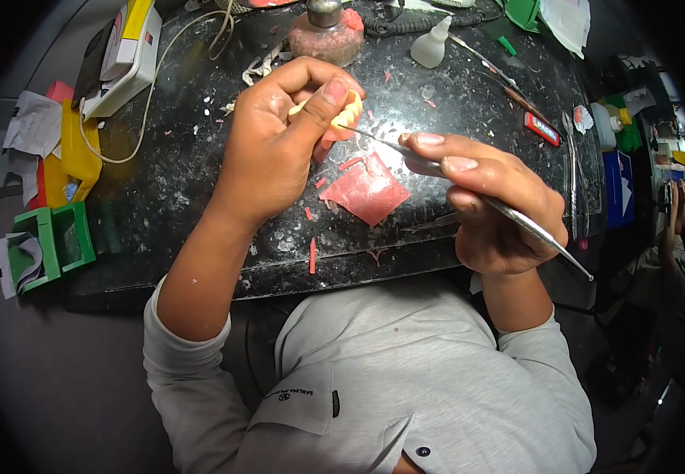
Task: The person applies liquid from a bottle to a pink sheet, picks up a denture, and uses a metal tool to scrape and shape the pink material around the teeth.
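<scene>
My left hand (267,150) is closed around a cream-yellow dental model (349,116) with teeth along its edge, the thumb pressing on top. Pink wax shows at its lower side; much of the model is hidden by my fingers. In my right hand (508,201), gripped like a pen, is a slim metal wax carver (544,235). Its thin tip points left and reaches the edge of the teeth; whether it touches cannot be made out. Below the model lies a square pink wax sheet (368,192), with wax scraps (312,256) around it.
A spirit lamp (325,35) and a white dropper bottle (432,43) stand at the back of the black worktable (279,253). On the right lie a red lighter (541,129) and metal tools (572,170). A green holder (54,245) and a white box (125,67) are at left.
</scene>
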Available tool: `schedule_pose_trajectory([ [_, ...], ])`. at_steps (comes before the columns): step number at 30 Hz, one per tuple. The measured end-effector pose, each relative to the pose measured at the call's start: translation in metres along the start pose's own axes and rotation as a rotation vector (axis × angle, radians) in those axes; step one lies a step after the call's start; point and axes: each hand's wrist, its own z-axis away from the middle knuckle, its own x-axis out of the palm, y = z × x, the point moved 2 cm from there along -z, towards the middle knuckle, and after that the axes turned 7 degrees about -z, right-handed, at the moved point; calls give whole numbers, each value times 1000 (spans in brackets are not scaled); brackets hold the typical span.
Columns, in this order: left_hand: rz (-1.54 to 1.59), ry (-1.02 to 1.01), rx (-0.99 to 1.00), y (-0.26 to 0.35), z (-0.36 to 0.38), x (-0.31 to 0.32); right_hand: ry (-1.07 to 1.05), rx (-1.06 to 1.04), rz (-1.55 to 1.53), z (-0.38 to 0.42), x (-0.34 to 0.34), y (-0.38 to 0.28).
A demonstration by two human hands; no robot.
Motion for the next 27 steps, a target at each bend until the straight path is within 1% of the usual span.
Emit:
schedule_pose_trajectory([
  [10,13,6,-16,-2,0,0,-3,52,-27,1,-1,0],
  [15,24,1,-16,1,0,0,27,44,-60,5,-2,4],
  [20,-20,54,-48,4,1,4,57,29,-85,8,-3,8],
  [23,-14,25,-26,3,1,3,46,25,-77,8,-3,8],
  [26,-46,1,-38,4,0,2,95,80,-78,9,-2,5],
  [27,-46,1,-38,4,0,0,152,113,-86,9,-3,3],
])
